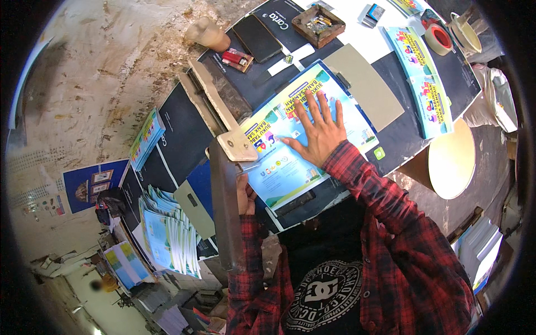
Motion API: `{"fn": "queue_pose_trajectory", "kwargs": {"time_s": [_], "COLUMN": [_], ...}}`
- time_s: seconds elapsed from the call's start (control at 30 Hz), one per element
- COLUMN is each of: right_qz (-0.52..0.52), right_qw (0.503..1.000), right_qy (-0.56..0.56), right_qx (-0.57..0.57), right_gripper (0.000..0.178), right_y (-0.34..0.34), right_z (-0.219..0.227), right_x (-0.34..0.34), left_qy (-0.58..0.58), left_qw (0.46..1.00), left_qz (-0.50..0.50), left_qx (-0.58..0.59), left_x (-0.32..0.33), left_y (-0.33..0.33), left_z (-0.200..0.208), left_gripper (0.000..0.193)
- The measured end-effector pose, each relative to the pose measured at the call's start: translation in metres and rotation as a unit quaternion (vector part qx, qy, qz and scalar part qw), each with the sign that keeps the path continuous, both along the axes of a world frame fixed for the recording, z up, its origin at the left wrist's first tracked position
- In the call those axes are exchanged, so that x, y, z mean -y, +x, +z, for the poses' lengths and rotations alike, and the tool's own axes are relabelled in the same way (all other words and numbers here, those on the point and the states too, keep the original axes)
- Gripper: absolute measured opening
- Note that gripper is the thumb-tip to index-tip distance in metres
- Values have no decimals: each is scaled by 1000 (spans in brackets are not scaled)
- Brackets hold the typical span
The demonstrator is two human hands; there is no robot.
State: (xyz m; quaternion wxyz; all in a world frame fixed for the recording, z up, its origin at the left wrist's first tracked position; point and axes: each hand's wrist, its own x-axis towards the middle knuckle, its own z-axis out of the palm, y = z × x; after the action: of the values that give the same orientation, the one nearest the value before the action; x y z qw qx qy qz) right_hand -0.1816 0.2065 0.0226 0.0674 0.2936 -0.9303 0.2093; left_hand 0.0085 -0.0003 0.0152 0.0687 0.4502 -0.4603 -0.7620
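A wide light-blue booklet cover sheet [279,181] with colourful pictures lies open on the dark table, its left side running under the beige metal arm [231,146] of a cutter-like device. My right hand [321,127] rests flat on the sheet, fingers spread and holding nothing. Beside the device's long dark lever [224,223], near the sheet's lower left corner, is my left hand [245,195]. The lever and the sheet partly cover its fingers, so what it grips, if anything, is hidden.
Left of the device are a fanned booklet stack [167,234] and a smaller stack [147,139]. Far side: a phone [257,38], a plastic cup [207,34], a red lighter [237,58] and a wooden ashtray [318,25]. Printed strips [421,84] and red tape [438,39] lie right.
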Motion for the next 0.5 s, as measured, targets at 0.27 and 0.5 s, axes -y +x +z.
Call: {"fn": "queue_pose_trajectory", "kwargs": {"time_s": [0.27, 0.5], "right_qz": [19, 31], "right_qw": [999, 999], "right_qy": [19, 5], "right_qx": [25, 4], "right_gripper": [83, 81], "right_y": [-13, 13], "right_z": [-3, 8], "right_x": [-13, 19], "left_qy": [-19, 16], "left_qw": [1000, 999], "left_qz": [16, -20], "left_qx": [5, -30], "left_x": [-20, 11], "left_y": [-16, 7], "left_z": [9, -38], "left_gripper": [21, 21]}}
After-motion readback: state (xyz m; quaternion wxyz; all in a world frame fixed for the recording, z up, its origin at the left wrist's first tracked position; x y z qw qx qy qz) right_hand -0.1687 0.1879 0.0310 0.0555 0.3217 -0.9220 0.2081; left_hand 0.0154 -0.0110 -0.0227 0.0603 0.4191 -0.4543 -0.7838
